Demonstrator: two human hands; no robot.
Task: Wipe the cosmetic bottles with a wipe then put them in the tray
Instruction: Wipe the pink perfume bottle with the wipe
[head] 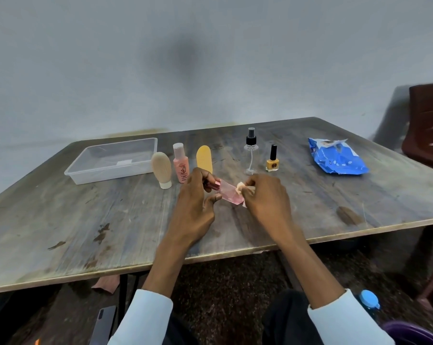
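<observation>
My left hand (198, 195) grips a small clear pink bottle (229, 193) by its cap end, holding it on its side above the table. My right hand (265, 195) pinches a crumpled white wipe (240, 187) against the bottle's other end. Behind my hands stand a beige tube (162, 169), a pink bottle (181, 162), a yellow tube (204, 158), a clear spray bottle (251, 151) and a yellow nail polish (272, 160). The clear plastic tray (83, 174) sits at the far left with no bottles in it.
A blue wipes pack (337, 158) lies at the far right of the wooden table (86, 225). A dark red chair (428, 125) stands beyond the table's right edge. A phone (103, 324) and a blue-capped object (368, 300) sit below, near my lap.
</observation>
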